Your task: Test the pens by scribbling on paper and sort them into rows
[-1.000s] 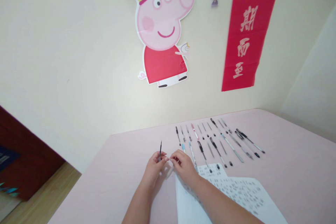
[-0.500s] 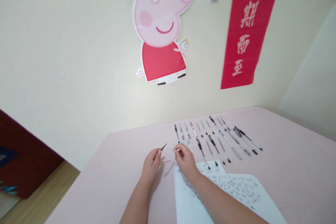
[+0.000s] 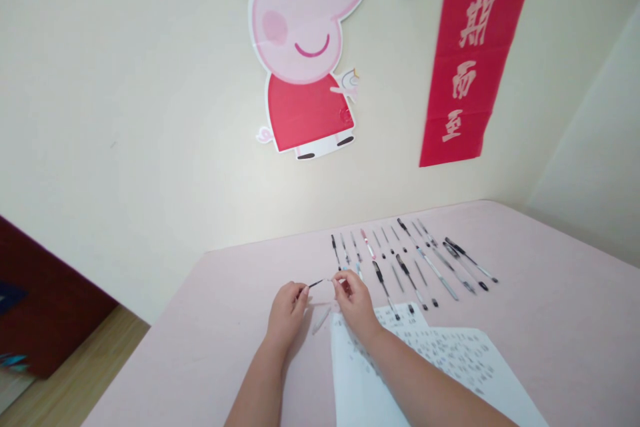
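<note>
My left hand [image 3: 289, 307] pinches a thin black pen refill [image 3: 316, 283], its tip pointing right. Facing it, my right hand [image 3: 354, 299] closes its fingertips on a small pale piece [image 3: 329, 279], too small to name. The refill's tip meets this piece or lies just short of it; I cannot tell which. Below the gap between my hands, a pale pen barrel [image 3: 321, 321] rests on the table. Beneath my right forearm lie sheets of paper [image 3: 350, 387] with handwriting.
Several pens, refills and caps lie in rows on the pink table [image 3: 225, 320], such as a black-capped pen [image 3: 385, 288] and a pink pen [image 3: 368, 243]. Behind the table stands a wall with a pig cutout [image 3: 307, 110] and a red banner [image 3: 465, 80].
The refill in my left hand has tilted flatter, and its tip has come to the small piece in my right hand. The view has shifted slightly.
</note>
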`<state>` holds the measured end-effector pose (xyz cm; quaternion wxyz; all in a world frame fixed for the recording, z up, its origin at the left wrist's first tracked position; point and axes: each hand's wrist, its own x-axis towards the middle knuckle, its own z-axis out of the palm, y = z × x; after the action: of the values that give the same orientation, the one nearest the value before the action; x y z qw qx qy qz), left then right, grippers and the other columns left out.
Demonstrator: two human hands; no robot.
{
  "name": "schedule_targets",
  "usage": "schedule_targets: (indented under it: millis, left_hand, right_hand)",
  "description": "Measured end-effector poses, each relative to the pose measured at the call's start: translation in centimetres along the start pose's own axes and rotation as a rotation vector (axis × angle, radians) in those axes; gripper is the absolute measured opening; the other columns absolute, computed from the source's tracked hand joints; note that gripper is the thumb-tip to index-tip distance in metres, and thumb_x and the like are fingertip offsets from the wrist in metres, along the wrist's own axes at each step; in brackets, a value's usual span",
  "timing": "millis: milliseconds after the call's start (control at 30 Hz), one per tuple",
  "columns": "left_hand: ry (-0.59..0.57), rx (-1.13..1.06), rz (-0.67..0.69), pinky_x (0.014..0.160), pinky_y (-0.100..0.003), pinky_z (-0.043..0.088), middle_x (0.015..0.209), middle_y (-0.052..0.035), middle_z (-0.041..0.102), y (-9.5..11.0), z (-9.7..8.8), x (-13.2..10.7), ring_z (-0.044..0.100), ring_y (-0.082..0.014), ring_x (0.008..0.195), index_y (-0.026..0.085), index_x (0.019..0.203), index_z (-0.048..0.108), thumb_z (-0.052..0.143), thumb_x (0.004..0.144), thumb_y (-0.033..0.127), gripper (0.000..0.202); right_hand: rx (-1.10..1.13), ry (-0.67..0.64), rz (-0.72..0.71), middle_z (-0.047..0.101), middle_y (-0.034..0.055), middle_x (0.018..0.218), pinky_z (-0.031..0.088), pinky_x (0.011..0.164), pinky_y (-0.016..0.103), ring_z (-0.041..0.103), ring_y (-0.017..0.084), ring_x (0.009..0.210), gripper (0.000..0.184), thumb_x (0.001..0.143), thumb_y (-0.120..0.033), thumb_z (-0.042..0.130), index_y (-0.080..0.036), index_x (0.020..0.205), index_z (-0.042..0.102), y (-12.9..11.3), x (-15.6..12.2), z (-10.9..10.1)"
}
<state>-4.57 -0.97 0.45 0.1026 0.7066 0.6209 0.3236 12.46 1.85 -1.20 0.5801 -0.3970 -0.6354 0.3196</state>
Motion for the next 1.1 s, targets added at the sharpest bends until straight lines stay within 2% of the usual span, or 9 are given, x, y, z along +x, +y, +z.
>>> schedule_targets:
  millis: [467, 1100]
  left_hand:
    - [0.020, -0.004, 0.045, 0.068, -0.029, 0.040, 0.072, -0.0046, 0.058, 0.45, -0.26, -0.01, 0.055, -0.0179, 0.072, 0.019, 0.079, 0.062, 0.036, 0.090, 0.039, 0.034]
    - [0.008, 0.010, 0.059, 0.068, -0.030, 0.041, 0.073, -0.0045, 0.057, 0.50, -0.23, -0.11, 0.054, -0.0181, 0.073, 0.018, 0.080, 0.061, 0.036, 0.090, 0.038, 0.034]
  right_hand:
    - [0.003, -0.018, 0.035, 0.056, 0.0006, 0.076, 0.043, 0.058, 0.024, 0.053, 0.013, 0.063, 0.008, 0.083, -0.023, 0.048, -0.019, 0.083, 0.055, 0.15, -0.03, 0.13]
    - [0.004, -0.016, 0.019, 0.058, 0.0014, 0.078, 0.043, 0.059, 0.024, 0.054, 0.014, 0.065, 0.009, 0.082, -0.021, 0.049, -0.019, 0.082, 0.058, 0.30, 0.03, 0.22]
